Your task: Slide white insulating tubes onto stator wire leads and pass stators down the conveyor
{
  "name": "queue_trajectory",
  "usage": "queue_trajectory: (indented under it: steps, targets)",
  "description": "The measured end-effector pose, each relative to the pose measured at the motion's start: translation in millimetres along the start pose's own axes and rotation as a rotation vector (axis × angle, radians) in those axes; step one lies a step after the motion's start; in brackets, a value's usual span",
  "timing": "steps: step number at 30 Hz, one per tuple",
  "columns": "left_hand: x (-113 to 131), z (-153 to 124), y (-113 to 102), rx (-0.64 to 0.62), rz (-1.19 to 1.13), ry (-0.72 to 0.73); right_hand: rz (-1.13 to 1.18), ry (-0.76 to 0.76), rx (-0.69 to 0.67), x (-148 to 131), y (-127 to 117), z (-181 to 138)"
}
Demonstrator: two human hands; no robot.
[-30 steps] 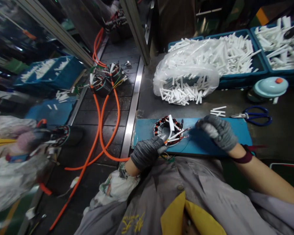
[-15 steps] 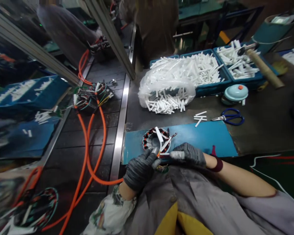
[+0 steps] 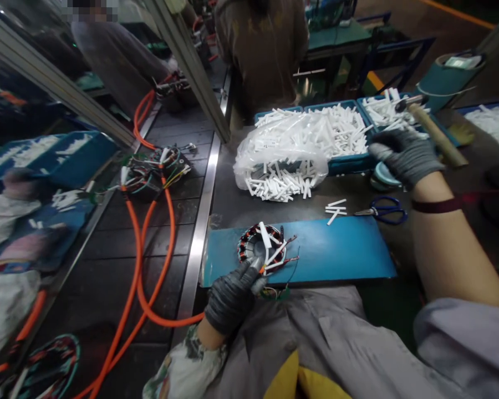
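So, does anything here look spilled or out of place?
Yes. White tubes have spilled from the open plastic bag onto the table, and a few loose ones lie beside the scissors. Nothing looks damaged.

Left hand [image 3: 233, 296] holds stator [image 3: 253, 249]; right hand [image 3: 403, 155] above teal container [image 3: 381, 178].

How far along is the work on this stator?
Several leads on the stator already wear white sleeves, while the reddish leads look bare. The left hand holds its near rim, and the right hand is out by the teal pot. Those bare leads remain.
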State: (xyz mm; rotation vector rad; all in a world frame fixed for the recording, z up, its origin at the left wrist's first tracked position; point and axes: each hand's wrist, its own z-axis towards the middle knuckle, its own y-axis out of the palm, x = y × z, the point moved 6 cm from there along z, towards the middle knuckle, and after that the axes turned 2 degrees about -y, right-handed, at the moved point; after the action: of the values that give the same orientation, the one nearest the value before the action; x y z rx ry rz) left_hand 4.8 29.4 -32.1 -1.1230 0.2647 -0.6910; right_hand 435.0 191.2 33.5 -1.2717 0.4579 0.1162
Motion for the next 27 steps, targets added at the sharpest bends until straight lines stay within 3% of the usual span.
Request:
queue_trajectory:
  steps: [3,5,7,10,12,14,19,27]
  targets:
    - [1,0,-1,0.004,-0.025,-0.007,0.008,-0.077,-0.05,-17,24,9]
    - [1,-1,-1,0.015,-0.034,-0.011,-0.049,-0.037,-0.064,-22,27,19]
    - [1,-2,-1,0.03,-0.032,-0.017,-0.081,-0.089,-0.117,-36,28,22]
    - [1,-2,-1,0.047,-0.034,-0.021,0.01,-0.314,-0.235,-77,45,0]
    - [0,-2,-1,0.044,-0.042,-0.022,0.132,-0.487,-0.364,-109,74,-25]
    - [0,-2,0,0.029,-0.046,-0.033,0.075,-0.578,-0.341,-131,104,-41]
    - [1,-1,0,0.013,-0.071,-0.048,-0.129,-0.456,-0.211,-141,155,-42]
    - [4,2,-1,-0.037,-0.049,-0.074,-0.079,-0.492,-0.226,-140,150,-69]
